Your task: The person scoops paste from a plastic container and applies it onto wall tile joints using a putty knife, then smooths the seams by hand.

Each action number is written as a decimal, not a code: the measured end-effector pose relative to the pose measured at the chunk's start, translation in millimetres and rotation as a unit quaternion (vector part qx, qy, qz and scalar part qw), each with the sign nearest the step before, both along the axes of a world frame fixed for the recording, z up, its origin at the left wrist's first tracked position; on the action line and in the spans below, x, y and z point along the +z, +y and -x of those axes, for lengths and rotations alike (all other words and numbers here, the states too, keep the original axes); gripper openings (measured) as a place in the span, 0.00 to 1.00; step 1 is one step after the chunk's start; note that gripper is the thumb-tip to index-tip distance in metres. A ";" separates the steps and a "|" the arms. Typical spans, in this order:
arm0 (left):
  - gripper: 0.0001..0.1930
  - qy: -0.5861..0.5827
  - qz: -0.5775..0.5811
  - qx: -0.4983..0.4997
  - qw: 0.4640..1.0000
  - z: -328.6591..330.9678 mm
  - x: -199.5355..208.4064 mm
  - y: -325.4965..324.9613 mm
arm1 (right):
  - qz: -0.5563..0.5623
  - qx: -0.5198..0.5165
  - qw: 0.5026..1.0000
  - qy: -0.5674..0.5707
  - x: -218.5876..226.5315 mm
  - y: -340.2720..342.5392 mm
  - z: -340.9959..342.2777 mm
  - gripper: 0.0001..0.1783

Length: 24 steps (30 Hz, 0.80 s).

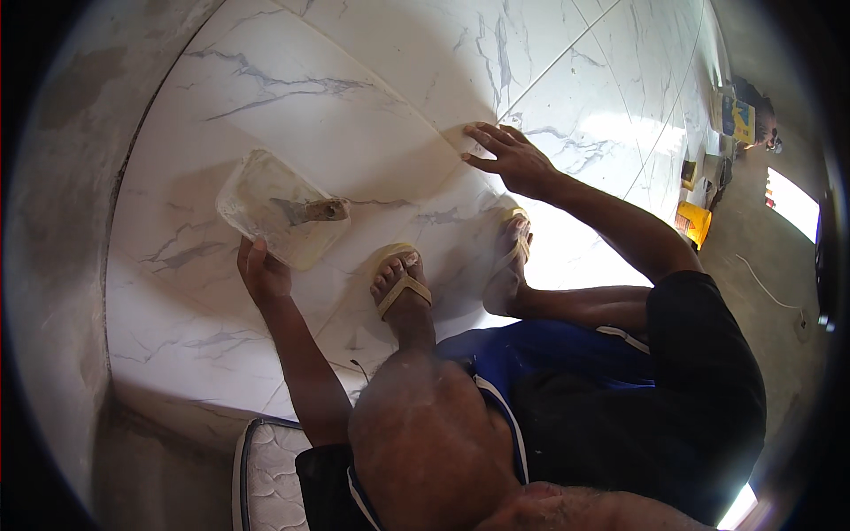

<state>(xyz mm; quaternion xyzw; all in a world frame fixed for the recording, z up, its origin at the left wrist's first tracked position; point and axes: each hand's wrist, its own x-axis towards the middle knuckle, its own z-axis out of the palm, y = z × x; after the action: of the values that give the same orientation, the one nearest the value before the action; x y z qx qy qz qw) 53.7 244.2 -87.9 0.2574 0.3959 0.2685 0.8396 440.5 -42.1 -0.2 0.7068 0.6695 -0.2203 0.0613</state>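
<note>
Currently, the left hand (266,273) is closed on the near rim of a shallow, translucent container (237,190), with the thumb at the rim. The container is located toward the left edge of the tiled floor (354,80), smeared with pale residue, and carries a tool (320,211) with a grey blade and a short handle. The right hand (516,164) is empty and open, fingers extended and slightly spread, positioned at a crossing of the tile joints; whether the fingertips bear on the surface cannot be determined. The left foot (410,319) and the right foot (507,288), both in tan sandals, occupy the tiles on the near side of the hands; the left foot stands just beside the container. A grey wall (75,195) borders the left edge of the floor. A quilted mattress (273,478) adjoins the near edge. Beyond the right edge are a yellow container (693,223), a blue-and-yellow pack (737,119) and a thin pale cable (766,283). The remaining left fingers are hidden by the container. Dark clothing (611,442) covers the near right area, the mattress is cut off by the lower border, and small items at the far right are indistinct.
</note>
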 end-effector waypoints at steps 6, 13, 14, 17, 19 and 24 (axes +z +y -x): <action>0.33 0.008 0.008 0.000 1.000 3.3 -1.6 -1.0 | -0.035 -0.109 0.993 0.003 -3.0 38.8 9.0 0.35; 0.33 0.000 0.009 -0.002 1.000 3.3 -3.8 0.6 | -0.030 0.010 0.991 -0.130 -8.0 38.0 13.4 0.35; 0.33 -0.001 0.011 -0.004 1.000 4.1 -3.9 0.6 | -0.028 0.010 0.991 -0.131 -8.7 35.3 13.5 0.35; 0.33 0.002 0.013 -0.004 1.000 7.2 -4.3 0.9 | -0.033 0.024 0.987 -0.153 -10.3 31.0 12.5 0.33; 0.34 0.002 0.012 -0.002 1.000 6.8 -7.4 -0.2 | 0.027 0.052 0.981 -0.186 -7.5 25.7 9.3 0.33; 0.35 0.008 0.007 -0.002 1.000 5.7 -7.8 -1.0 | 0.039 0.031 0.987 -0.153 -3.3 16.8 7.6 0.33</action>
<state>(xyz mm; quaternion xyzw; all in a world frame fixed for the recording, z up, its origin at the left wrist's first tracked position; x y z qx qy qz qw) 48.0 243.2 -95.7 0.2544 0.4040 0.2615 0.8389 432.9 -25.3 -3.5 0.7081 0.6646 -0.1341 0.1973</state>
